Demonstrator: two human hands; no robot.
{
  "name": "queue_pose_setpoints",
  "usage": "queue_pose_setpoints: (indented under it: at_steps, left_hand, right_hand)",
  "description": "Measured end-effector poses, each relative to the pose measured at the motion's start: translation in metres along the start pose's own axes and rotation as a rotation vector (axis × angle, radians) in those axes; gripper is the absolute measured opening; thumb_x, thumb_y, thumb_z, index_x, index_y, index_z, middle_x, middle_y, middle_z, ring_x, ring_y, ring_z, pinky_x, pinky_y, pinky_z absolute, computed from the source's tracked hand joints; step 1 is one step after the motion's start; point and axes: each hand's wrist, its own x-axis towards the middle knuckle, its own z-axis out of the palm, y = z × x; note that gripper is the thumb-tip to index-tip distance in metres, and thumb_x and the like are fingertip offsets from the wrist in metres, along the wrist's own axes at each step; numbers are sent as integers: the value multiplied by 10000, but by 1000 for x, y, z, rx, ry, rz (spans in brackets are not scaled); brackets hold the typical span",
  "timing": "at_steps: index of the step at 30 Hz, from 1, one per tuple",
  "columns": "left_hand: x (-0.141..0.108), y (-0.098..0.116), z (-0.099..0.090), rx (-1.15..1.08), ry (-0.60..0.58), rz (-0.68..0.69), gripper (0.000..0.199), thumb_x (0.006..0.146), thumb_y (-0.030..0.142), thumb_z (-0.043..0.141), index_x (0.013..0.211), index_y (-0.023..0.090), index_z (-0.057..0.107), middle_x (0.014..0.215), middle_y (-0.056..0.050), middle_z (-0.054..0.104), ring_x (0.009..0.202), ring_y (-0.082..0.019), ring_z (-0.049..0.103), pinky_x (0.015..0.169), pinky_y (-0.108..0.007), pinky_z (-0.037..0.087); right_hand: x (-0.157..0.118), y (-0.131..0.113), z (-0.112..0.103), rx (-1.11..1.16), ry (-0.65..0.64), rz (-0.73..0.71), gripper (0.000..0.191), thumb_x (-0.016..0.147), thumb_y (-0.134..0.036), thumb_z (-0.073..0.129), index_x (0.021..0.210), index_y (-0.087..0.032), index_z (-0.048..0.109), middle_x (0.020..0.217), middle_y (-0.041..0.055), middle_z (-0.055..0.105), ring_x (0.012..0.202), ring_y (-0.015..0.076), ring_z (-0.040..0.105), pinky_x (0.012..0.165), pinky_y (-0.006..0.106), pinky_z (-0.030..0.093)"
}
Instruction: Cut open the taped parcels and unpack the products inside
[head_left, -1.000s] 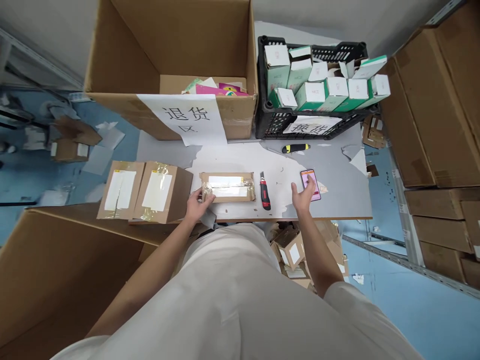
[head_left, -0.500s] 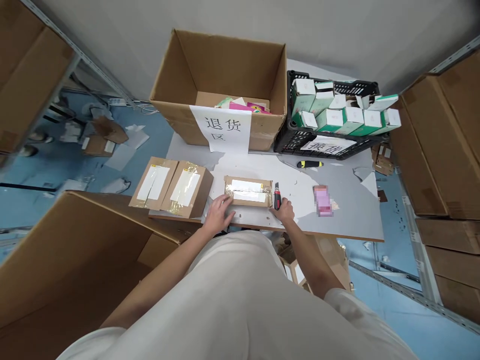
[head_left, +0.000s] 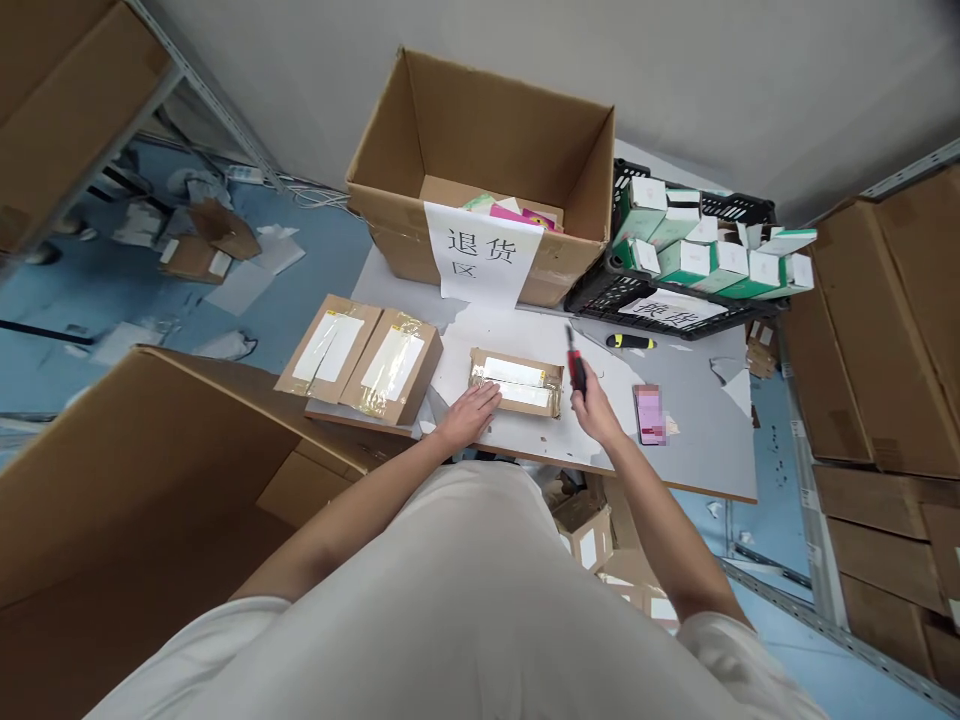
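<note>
A small taped cardboard box (head_left: 525, 402) with a white label lies on the table (head_left: 697, 440) in front of me. My left hand (head_left: 471, 414) rests on its left front edge, fingers stretched out and flat. Closed around the handle of a red and black utility knife (head_left: 575, 365), my right hand (head_left: 596, 408) is just right of the box, with the blade pointing away from me. The knife is apart from the box. Two larger taped boxes, the left box (head_left: 328, 345) and the right box (head_left: 394, 368), stand side by side to the left.
At the back stands a big open carton (head_left: 480, 130) with a paper sign (head_left: 484, 255). A black crate (head_left: 592, 290) beside it holds several green and white boxes (head_left: 686, 262). A yellow and black cutter (head_left: 630, 342) and a phone (head_left: 649, 414) lie on the right. A large open carton (head_left: 150, 480) is lower left.
My right hand has lifted the utility knife up and away from the box's right end. The left hand has flattened onto the box's front left part. The view has shifted slightly.
</note>
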Motion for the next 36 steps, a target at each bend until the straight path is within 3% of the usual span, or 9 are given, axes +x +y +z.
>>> queue_pose_setpoints:
  at_steps: [4, 7, 12, 19, 24, 32, 36]
  left_hand:
    - [0, -7, 8, 8, 18, 5, 422, 918, 121, 377, 1323, 130, 498, 1389, -156, 516, 1356, -250, 409, 1097, -482, 375]
    - [1, -10, 12, 3, 18, 0, 444, 894, 64, 372, 1312, 123, 509, 1389, -157, 516, 1358, -243, 407, 1103, -477, 370]
    - [1, -9, 15, -12, 39, -24, 501, 853, 33, 420, 1341, 126, 489, 1359, -164, 540, 1349, -250, 420, 1128, -490, 339]
    - [2, -12, 18, 27, 37, -22, 488, 871, 26, 392, 1328, 146, 511, 1346, -148, 558, 1332, -241, 445, 1113, -480, 368]
    - [3, -14, 19, 17, 52, -27, 444, 886, 23, 376, 1279, 125, 554, 1315, -153, 582, 1314, -230, 469, 1108, -452, 377]
    - [1, -15, 17, 36, 61, -3, 444, 918, 60, 327, 1297, 154, 537, 1348, -115, 565, 1321, -204, 461, 1095, -434, 388]
    - [0, -16, 18, 17, 52, -14, 467, 896, 38, 340, 1301, 150, 542, 1340, -130, 568, 1316, -207, 467, 1104, -428, 376]
  right_hand:
    - [11, -39, -11, -86, -308, -374, 636, 910, -198, 337, 1518, -237, 156, 1278, 129, 529, 1122, 258, 554, 924, 423, 474]
    - [24, -53, -6, -218, -441, -468, 619, 917, -134, 297, 1516, -247, 188, 1183, 125, 570, 1019, 250, 597, 848, 404, 497]
    - [40, -57, -2, -316, -482, -538, 672, 890, -72, 348, 1515, -267, 196, 1205, 114, 570, 1010, 228, 611, 848, 359, 490]
    - [50, -70, -13, -476, -506, -490, 777, 850, -20, 374, 1505, -386, 173, 1236, 104, 566, 913, 233, 665, 796, 342, 492]
    - [47, -74, -20, -501, -524, -459, 756, 870, -36, 364, 1501, -406, 172, 1227, 112, 573, 923, 246, 671, 778, 341, 495]
    - [43, -71, -26, -578, -567, -388, 762, 852, -29, 353, 1500, -397, 195, 1212, 112, 586, 945, 269, 663, 752, 340, 486]
    - [32, -53, -43, -637, -569, -365, 760, 848, -14, 344, 1493, -399, 226, 1267, 124, 565, 902, 263, 675, 722, 338, 477]
